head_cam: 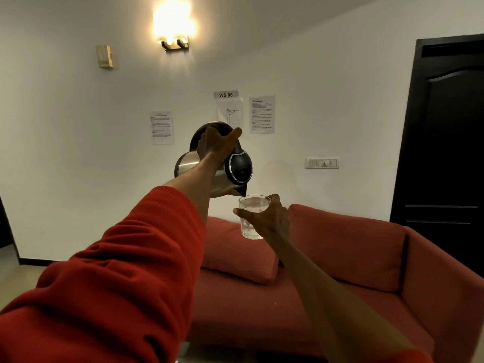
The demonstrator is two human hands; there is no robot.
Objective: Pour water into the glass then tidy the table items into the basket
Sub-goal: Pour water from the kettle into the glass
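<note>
Steel and black plastic make up the kettle, which the left hand holds up in the air by its handle, fingers wrapped tight around the grip and thumb stretched out along the top. The kettle is tipped steeply forward and to the right, lid facing the camera, so that its spout points down over the glass. The spout tip sits just above the near-left part of the glass rim, almost touching it. The right hand grasps the glass from its right side, fingers curled round the wall and thumb across the front, holding it upright and clear of any surface. Water fills the glass nearly to the brim, and its surface looks ruffled. A red sleeve covers the left arm, pushed back from the wrist; the right forearm is bare.

Both things hang in mid-air over a red sofa, above the front edge of its seat, with a matching cushion lying on the seat below the glass. Behind them, on the white wall, are printed sheets, a sign reading "WS 06", a lit wall lamp and a switch panel. A dark door stands at the right.
</note>
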